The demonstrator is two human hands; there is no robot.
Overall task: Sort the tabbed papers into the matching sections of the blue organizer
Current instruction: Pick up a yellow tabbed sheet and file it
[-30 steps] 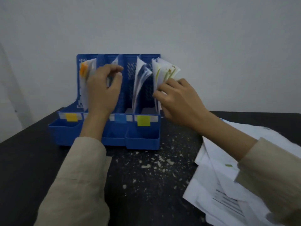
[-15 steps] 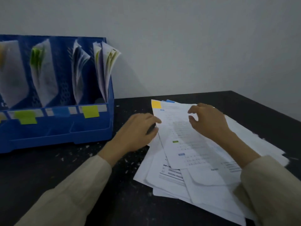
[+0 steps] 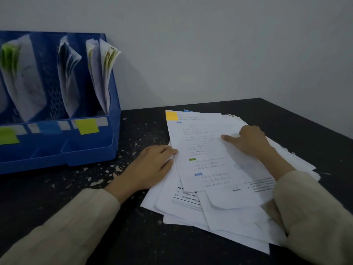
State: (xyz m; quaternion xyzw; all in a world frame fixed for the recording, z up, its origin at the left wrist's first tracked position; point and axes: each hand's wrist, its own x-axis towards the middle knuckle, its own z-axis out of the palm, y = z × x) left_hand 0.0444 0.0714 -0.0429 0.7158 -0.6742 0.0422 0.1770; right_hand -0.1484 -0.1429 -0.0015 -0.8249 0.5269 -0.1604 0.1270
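Note:
The blue organizer point(image 3: 91, 150) stands at the left against the wall. Its sections hold upright papers and carry a green label point(image 3: 8, 136), a blue label point(image 3: 50, 127) and a yellow label point(image 3: 87, 126) on the front. A loose pile of papers point(image 3: 215, 207) lies on the dark table at the right. The top sheet point(image 3: 204, 150) has an orange-yellow tab point(image 3: 171, 115) at its upper left corner. My left hand point(image 3: 150, 167) holds that sheet's left edge. My right hand point(image 3: 248, 139) rests on its right side with the index finger stretched out.
The black table point(image 3: 133, 236) is flecked with pale chips between organizer and pile. A grey wall point(image 3: 210, 54) stands directly behind. The table's right edge runs diagonally at the far right.
Both hands left the organizer's sections and came down to the pile at the right. The view swung right. The left hand has since closed in on the top sheet's edge.

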